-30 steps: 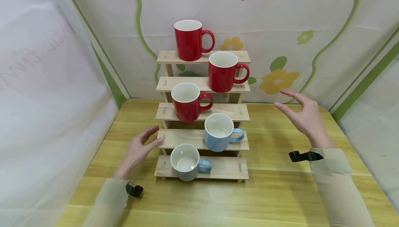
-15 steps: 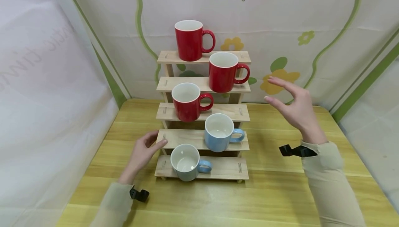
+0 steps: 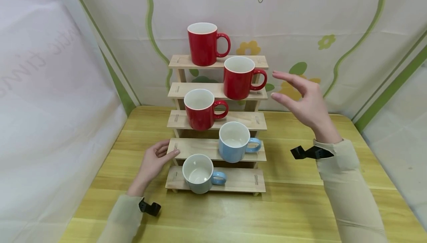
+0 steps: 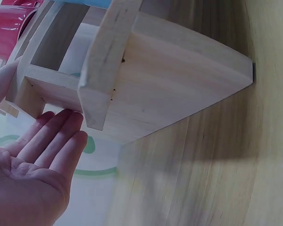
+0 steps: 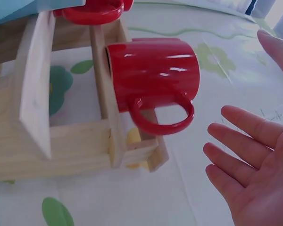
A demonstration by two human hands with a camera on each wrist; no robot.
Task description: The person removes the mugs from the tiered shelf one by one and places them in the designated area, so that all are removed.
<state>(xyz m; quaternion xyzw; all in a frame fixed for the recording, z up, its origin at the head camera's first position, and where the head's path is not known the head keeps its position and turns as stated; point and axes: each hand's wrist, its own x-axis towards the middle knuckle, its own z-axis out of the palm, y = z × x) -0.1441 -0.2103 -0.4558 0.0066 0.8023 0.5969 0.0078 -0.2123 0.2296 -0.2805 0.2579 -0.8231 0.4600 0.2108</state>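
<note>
A stepped wooden shelf stand (image 3: 193, 147) holds upright mugs. My left hand (image 3: 154, 165) is at the left end of its second-lowest step, thumb on top. In the left wrist view, the fingers of that left hand (image 4: 42, 160) reach against the stand's side below the step. My right hand (image 3: 305, 104) is raised, thumb and fingers spread and holding nothing, just right of the red mug (image 3: 237, 79) on the second step from the top. That red mug (image 5: 155, 70) and the right hand (image 5: 254, 165) stand apart in the right wrist view.
Another red mug (image 3: 201, 46) is on the top step, and a third red mug (image 3: 199, 114) on the middle one. Below are a light blue mug (image 3: 233, 146) and, at the bottom, another blue mug (image 3: 200, 178). A patterned cloth (image 3: 300, 13) hangs behind the wooden table (image 3: 287, 206).
My right hand has moved left and upward, closer to the red mug on the second step. My left hand has come rightward onto the stand's edge. The mugs stay where they were.
</note>
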